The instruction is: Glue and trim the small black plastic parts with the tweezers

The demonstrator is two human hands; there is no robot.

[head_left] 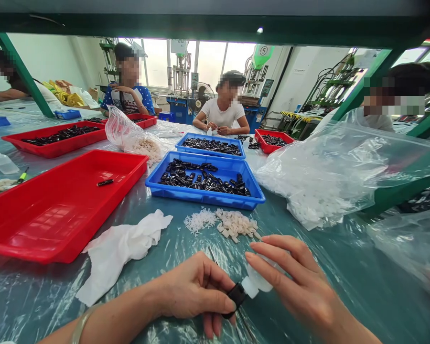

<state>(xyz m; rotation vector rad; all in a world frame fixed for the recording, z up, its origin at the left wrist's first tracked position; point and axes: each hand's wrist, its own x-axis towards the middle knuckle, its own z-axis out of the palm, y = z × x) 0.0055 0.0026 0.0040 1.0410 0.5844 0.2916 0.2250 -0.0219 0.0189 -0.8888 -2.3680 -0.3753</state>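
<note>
My left hand pinches a small black plastic part between thumb and fingers, low in the middle of the head view. From the right, my right hand holds a small translucent white squeeze bottle, its nozzle end at the black part. My fingers partly cover the bottle. A thin metal tool, like tweezers, passes behind my left hand; its middle is hidden. Just beyond my hands lie a pile of tiny white pieces and a pile of beige pieces.
A blue tray of black parts stands ahead, another blue tray behind it. At left are a large red tray with one black part and a white cloth. A clear bag lies right. Several people sit across the table.
</note>
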